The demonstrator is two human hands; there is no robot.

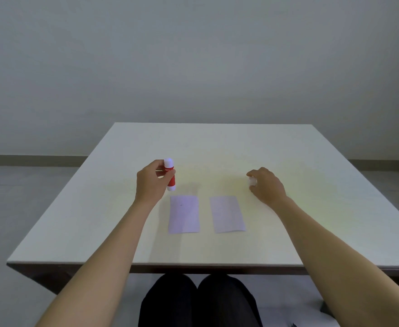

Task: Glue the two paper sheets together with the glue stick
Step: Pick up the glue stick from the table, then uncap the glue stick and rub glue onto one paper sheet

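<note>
Two pale lilac paper sheets lie flat side by side on the table, the left sheet (pixel 183 214) and the right sheet (pixel 227 214), a small gap between them. My left hand (pixel 150 182) holds a red glue stick (pixel 170 175) with white ends upright, just beyond the left sheet's far left corner. My right hand (pixel 266 185) rests on the table beyond and to the right of the right sheet, its fingers curled around a small white cap (pixel 252 181).
The white square table (pixel 217 142) has a dark front edge near me. My knees in dark trousers (pixel 198 300) show under it. A plain grey wall and floor lie behind.
</note>
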